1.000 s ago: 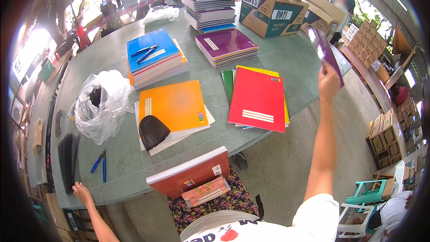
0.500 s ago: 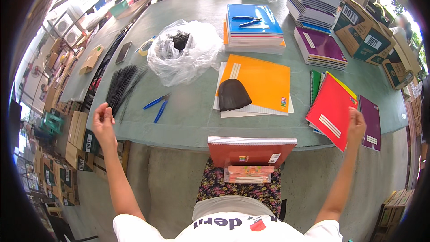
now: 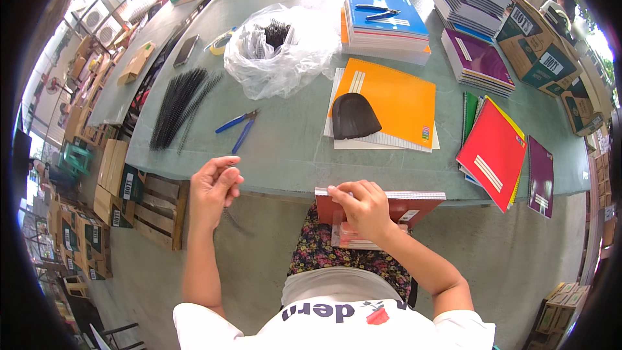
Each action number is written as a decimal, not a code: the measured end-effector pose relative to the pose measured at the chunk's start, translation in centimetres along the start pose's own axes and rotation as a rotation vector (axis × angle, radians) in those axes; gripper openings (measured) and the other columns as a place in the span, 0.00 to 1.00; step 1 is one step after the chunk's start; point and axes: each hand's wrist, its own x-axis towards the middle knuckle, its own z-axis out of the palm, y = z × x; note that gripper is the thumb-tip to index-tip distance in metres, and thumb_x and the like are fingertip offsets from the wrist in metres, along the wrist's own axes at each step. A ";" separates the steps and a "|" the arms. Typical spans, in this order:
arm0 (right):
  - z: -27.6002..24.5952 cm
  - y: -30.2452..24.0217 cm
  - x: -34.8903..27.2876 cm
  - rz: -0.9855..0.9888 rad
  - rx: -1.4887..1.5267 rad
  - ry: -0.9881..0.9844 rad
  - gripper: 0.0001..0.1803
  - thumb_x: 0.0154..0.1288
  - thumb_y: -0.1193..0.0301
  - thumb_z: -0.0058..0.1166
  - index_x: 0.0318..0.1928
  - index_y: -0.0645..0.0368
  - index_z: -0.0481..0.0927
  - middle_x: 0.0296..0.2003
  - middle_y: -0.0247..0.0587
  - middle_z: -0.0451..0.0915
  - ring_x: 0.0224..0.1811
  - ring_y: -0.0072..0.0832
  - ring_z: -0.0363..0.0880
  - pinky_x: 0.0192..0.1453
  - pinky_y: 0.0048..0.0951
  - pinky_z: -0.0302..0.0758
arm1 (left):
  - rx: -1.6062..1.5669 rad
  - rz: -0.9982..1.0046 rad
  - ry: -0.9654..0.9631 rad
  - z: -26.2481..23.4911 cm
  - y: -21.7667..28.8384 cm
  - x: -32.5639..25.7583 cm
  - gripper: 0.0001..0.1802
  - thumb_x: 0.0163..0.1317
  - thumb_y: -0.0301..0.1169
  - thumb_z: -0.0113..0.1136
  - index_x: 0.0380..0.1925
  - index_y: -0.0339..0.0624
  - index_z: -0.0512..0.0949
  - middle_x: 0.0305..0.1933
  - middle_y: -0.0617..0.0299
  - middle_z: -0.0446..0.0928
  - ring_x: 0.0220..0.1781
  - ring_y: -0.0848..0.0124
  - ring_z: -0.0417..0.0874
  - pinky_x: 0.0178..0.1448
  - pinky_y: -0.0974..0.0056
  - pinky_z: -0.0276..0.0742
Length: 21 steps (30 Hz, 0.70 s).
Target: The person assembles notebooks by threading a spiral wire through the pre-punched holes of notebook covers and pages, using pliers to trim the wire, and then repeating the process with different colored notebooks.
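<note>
My left hand (image 3: 214,191) is closed on a thin black binding coil (image 3: 230,218), whose end hangs below the fingers past the table's front edge. On my lap a thick dark-red notebook (image 3: 414,205) leans against the table with its white page edge up. My right hand (image 3: 364,209) has its fingers pinched at that upper edge, near the left corner, and covers part of the cover. Beneath, a clear packet with pinkish contents (image 3: 346,236) is partly hidden. Beyond my left hand lie blue-handled cutters (image 3: 238,129) and a fan of black coils (image 3: 176,109).
An orange notebook (image 3: 405,100) lies mid-table under a black curved pad (image 3: 355,116). A plastic bag of coils (image 3: 249,68) sits behind. To the right are a red notebook (image 3: 494,155), a purple notebook (image 3: 540,175), tall notebook stacks (image 3: 470,0) and cardboard boxes (image 3: 541,42).
My left hand has left the coil fan and come right and nearer, carrying one coil. My right hand has moved left from beside the red notebook to the one on my lap.
</note>
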 end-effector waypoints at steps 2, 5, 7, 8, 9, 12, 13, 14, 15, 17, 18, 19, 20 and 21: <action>0.1 0.0 -0.6 -0.113 -0.032 0.054 0.14 0.51 0.71 0.56 0.42 0.53 0.80 0.39 0.36 0.80 0.43 0.32 0.77 0.44 0.33 0.73 | 0.041 -0.141 -0.078 0.9 -1.7 -0.3 0.11 0.61 0.30 0.59 0.42 0.39 0.78 0.26 0.64 0.77 0.20 0.82 0.70 0.18 0.77 0.60; -0.2 0.1 -1.2 -0.278 -0.106 0.160 0.17 0.49 0.71 0.54 0.43 0.53 0.80 0.44 0.36 0.79 0.45 0.30 0.77 0.45 0.34 0.74 | 0.178 -0.134 -0.202 1.9 -4.0 -1.0 0.11 0.61 0.31 0.60 0.42 0.39 0.79 0.26 0.65 0.77 0.21 0.82 0.72 0.22 0.76 0.65; -0.5 -0.1 -1.2 -0.340 -0.127 0.213 0.17 0.50 0.72 0.53 0.44 0.55 0.79 0.44 0.36 0.78 0.43 0.31 0.77 0.44 0.33 0.74 | 0.327 -0.123 -0.265 2.4 -5.1 -1.7 0.12 0.60 0.29 0.59 0.43 0.38 0.79 0.28 0.62 0.79 0.22 0.74 0.76 0.28 0.69 0.72; -0.5 -0.3 -1.1 -0.341 -0.123 0.214 0.17 0.50 0.72 0.53 0.44 0.55 0.79 0.44 0.36 0.78 0.43 0.31 0.77 0.44 0.33 0.74 | 0.329 -0.125 -0.262 2.8 -6.2 -2.0 0.12 0.60 0.29 0.59 0.43 0.38 0.79 0.28 0.62 0.79 0.22 0.74 0.76 0.28 0.69 0.72; -0.5 -0.5 -0.8 -0.268 -0.072 0.112 0.17 0.50 0.72 0.54 0.44 0.56 0.79 0.42 0.35 0.78 0.41 0.31 0.77 0.42 0.32 0.74 | 0.468 0.184 -0.241 3.3 -8.3 -2.4 0.16 0.59 0.27 0.59 0.48 0.41 0.76 0.28 0.58 0.80 0.25 0.67 0.79 0.31 0.65 0.74; 1.2 -0.5 0.3 -0.080 -0.035 0.087 0.11 0.50 0.72 0.58 0.37 0.54 0.80 0.30 0.33 0.79 0.31 0.31 0.77 0.35 0.33 0.72 | 0.443 0.014 -0.528 8.2 -7.4 -5.2 0.31 0.57 0.23 0.58 0.62 0.44 0.63 0.31 0.47 0.80 0.35 0.50 0.82 0.41 0.57 0.77; 1.3 -0.5 0.8 -0.020 -0.025 0.062 0.09 0.51 0.71 0.58 0.36 0.54 0.80 0.28 0.34 0.79 0.30 0.31 0.78 0.34 0.33 0.72 | 0.479 -0.068 -0.554 9.2 -6.6 -5.9 0.35 0.57 0.24 0.59 0.64 0.43 0.56 0.31 0.47 0.81 0.35 0.55 0.83 0.41 0.60 0.78; 1.3 -0.4 1.2 0.041 -0.022 0.035 0.08 0.51 0.71 0.59 0.34 0.55 0.79 0.25 0.34 0.79 0.29 0.32 0.78 0.34 0.33 0.72 | 0.483 -0.065 -0.557 8.9 -6.2 -5.6 0.35 0.57 0.24 0.59 0.64 0.43 0.56 0.31 0.47 0.81 0.35 0.55 0.83 0.41 0.60 0.78; 1.1 -0.2 1.3 0.049 0.025 0.024 0.08 0.51 0.71 0.59 0.34 0.54 0.79 0.24 0.36 0.79 0.28 0.34 0.78 0.34 0.33 0.72 | 0.420 -0.016 -0.498 8.2 -5.8 -5.0 0.34 0.56 0.25 0.60 0.62 0.41 0.59 0.31 0.48 0.81 0.34 0.56 0.83 0.40 0.60 0.77; 1.1 -0.3 1.4 0.060 0.044 0.027 0.08 0.52 0.70 0.59 0.35 0.54 0.80 0.24 0.36 0.79 0.28 0.33 0.78 0.34 0.34 0.72 | 0.303 0.088 -0.239 8.0 -5.7 -4.6 0.23 0.56 0.25 0.63 0.52 0.37 0.71 0.29 0.56 0.82 0.28 0.74 0.81 0.36 0.69 0.76; 1.1 -0.3 1.4 0.068 0.063 0.025 0.08 0.52 0.70 0.59 0.35 0.54 0.80 0.24 0.36 0.79 0.27 0.33 0.78 0.34 0.34 0.72 | 0.303 0.086 -0.240 7.9 -5.5 -4.6 0.23 0.56 0.25 0.63 0.52 0.37 0.71 0.29 0.56 0.82 0.28 0.74 0.81 0.36 0.69 0.76; 1.1 -0.4 1.3 0.070 0.064 0.024 0.08 0.52 0.70 0.59 0.35 0.54 0.80 0.24 0.36 0.79 0.27 0.33 0.78 0.34 0.34 0.72 | 0.308 0.103 -0.245 7.9 -5.1 -4.5 0.18 0.56 0.26 0.63 0.47 0.36 0.74 0.29 0.56 0.82 0.28 0.74 0.81 0.35 0.69 0.76; 1.1 -0.5 1.4 0.090 0.081 0.044 0.08 0.53 0.70 0.59 0.36 0.53 0.80 0.24 0.36 0.80 0.27 0.33 0.78 0.34 0.34 0.72 | 0.315 0.122 -0.246 8.0 -4.5 -4.4 0.13 0.57 0.26 0.63 0.42 0.35 0.78 0.30 0.57 0.82 0.28 0.75 0.80 0.35 0.70 0.75; 1.0 -0.6 1.5 0.110 0.098 0.064 0.08 0.53 0.69 0.58 0.36 0.53 0.81 0.25 0.35 0.80 0.28 0.33 0.79 0.34 0.33 0.72 | 0.334 0.308 -0.185 8.7 -4.9 -4.1 0.08 0.57 0.26 0.62 0.36 0.35 0.80 0.32 0.56 0.82 0.28 0.74 0.80 0.34 0.70 0.75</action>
